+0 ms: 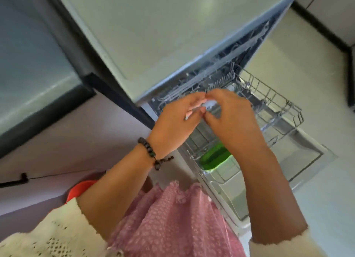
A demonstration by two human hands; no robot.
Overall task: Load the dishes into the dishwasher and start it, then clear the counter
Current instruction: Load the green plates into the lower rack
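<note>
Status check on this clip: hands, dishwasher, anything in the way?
Left hand and right hand together pinch a small clear item, too blurred to identify. Rack pulled out, green container inside. Nothing blocking.

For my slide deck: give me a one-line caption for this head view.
Both hands hold a small clear item above the pulled-out dishwasher rack, green container already loaded.

Pulled out of the open dishwasher (192, 87) onto the lowered door (299, 157): the wire rack (276, 103). Inside the rack's near left part, a container (213, 157). Above the rack, left hand (172, 122) and right hand (230, 120) touching at the fingertips around a small blurred item. Left of the dishwasher, the counter (76, 141); on its near edge, a bowl (78, 191).
</note>
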